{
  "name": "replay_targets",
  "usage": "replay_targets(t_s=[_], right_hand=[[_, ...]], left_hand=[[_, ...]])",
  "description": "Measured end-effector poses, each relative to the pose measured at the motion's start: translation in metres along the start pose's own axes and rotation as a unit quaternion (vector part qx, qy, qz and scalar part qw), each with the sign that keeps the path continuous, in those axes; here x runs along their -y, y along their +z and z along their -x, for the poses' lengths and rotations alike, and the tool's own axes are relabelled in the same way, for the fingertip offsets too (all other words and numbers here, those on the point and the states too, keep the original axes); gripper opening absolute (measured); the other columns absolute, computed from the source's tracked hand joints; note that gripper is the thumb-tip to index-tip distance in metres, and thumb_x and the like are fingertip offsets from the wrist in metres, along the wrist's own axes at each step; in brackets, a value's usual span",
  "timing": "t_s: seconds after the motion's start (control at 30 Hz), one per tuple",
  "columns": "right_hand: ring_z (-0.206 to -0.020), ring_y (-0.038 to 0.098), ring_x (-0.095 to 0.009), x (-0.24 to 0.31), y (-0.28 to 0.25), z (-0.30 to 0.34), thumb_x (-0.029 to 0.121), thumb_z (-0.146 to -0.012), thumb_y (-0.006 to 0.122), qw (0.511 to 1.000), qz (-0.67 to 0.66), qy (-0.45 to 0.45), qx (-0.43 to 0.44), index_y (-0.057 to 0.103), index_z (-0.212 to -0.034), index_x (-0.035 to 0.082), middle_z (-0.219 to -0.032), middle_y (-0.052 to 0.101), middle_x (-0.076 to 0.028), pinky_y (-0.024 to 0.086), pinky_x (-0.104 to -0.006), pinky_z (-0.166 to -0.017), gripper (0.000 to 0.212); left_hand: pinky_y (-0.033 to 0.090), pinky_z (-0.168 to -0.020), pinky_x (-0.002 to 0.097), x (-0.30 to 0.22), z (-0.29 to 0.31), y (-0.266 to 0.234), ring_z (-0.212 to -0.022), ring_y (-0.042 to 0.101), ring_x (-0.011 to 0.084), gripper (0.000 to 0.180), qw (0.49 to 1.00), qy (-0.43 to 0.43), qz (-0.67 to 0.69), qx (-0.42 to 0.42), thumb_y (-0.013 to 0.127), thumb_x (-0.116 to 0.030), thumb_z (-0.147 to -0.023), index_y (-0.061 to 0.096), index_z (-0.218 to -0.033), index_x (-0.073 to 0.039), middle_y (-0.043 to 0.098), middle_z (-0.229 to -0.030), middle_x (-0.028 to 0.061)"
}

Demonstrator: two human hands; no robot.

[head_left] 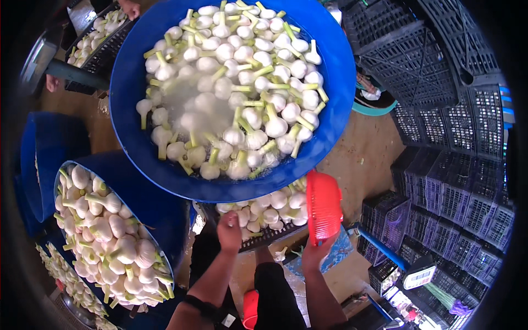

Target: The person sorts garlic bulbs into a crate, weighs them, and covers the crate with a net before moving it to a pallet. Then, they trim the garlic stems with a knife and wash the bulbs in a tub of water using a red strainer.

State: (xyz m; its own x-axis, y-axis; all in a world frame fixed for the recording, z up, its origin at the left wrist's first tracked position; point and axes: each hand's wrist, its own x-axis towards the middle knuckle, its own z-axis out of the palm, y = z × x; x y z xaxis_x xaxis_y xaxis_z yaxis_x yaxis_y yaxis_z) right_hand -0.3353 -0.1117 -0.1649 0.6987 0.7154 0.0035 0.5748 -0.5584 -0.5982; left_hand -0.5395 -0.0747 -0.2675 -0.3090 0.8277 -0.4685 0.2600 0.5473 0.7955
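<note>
My right hand (317, 252) grips the lower end of a red plastic basket (324, 206), which is tipped on its side with its ribbed outside toward the right. My left hand (230, 232) is closed, with nothing seen in it, above the left part of a black crate (269, 235) of garlic bulbs (270, 216). Just beyond both hands stands a big round blue tub (342, 118) of water, where many garlic bulbs with short green stems (275, 126) float. Cloudy, bubbling water shows at its left middle.
A tilted blue barrel (159, 250) full of garlic stands at the left. Stacked black crates (451, 181) line the right side. A scale with a display (419, 278) is at the lower right. Another person's hand (130, 9) is near a garlic crate (102, 41) at upper left.
</note>
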Motion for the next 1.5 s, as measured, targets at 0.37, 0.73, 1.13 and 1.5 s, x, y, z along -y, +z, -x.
replay_targets(t_s=[0.37,0.73,1.13,1.5], right_hand=[[-0.078,0.055,-0.017,0.127,-0.057,-0.117,0.015,-0.086,0.058,0.910,-0.341,0.141,0.187,0.048,-0.113,-0.003,-0.099,0.056,-0.010,0.047,-0.0313,-0.076,0.035],[-0.077,0.058,-0.013,-0.071,-0.018,-0.108,0.034,-0.086,0.056,0.857,-0.242,0.401,0.215,0.056,-0.106,0.005,-0.090,0.062,-0.006,0.047,-0.0268,-0.064,0.035],[-0.070,0.058,-0.013,-0.076,-0.025,-0.030,0.035,-0.085,0.060,0.698,-0.501,0.436,0.269,0.059,-0.086,0.007,-0.074,0.061,-0.005,0.043,-0.0251,-0.061,0.029],[-0.077,0.056,-0.041,-0.074,-0.073,-0.057,0.023,-0.086,0.053,0.898,-0.206,0.068,0.383,0.052,-0.085,-0.001,-0.078,0.058,-0.022,0.044,-0.0463,-0.067,0.024]], left_hand=[[0.044,-0.084,0.0390,-0.046,0.000,0.063,-0.094,0.056,0.0309,0.025,0.948,0.221,-0.190,0.126,0.065,-0.013,-0.071,0.063,-0.095,-0.005,0.061,-0.099,0.0138],[0.039,-0.086,0.0356,-0.005,0.039,0.196,-0.093,0.053,0.0214,0.023,0.551,0.588,-0.505,0.309,0.054,-0.019,-0.071,0.064,-0.088,-0.007,0.061,-0.092,0.0052],[0.045,-0.069,0.0241,-0.081,0.119,0.148,-0.075,0.056,0.0083,0.020,0.921,-0.180,0.019,0.344,0.050,-0.011,-0.089,0.062,-0.100,0.000,0.063,-0.085,0.0028],[0.041,-0.065,0.0229,-0.139,0.106,0.147,-0.080,0.052,0.0083,0.043,0.892,-0.252,0.199,0.319,0.050,-0.036,-0.089,0.050,-0.118,-0.003,0.058,-0.103,0.0029]])
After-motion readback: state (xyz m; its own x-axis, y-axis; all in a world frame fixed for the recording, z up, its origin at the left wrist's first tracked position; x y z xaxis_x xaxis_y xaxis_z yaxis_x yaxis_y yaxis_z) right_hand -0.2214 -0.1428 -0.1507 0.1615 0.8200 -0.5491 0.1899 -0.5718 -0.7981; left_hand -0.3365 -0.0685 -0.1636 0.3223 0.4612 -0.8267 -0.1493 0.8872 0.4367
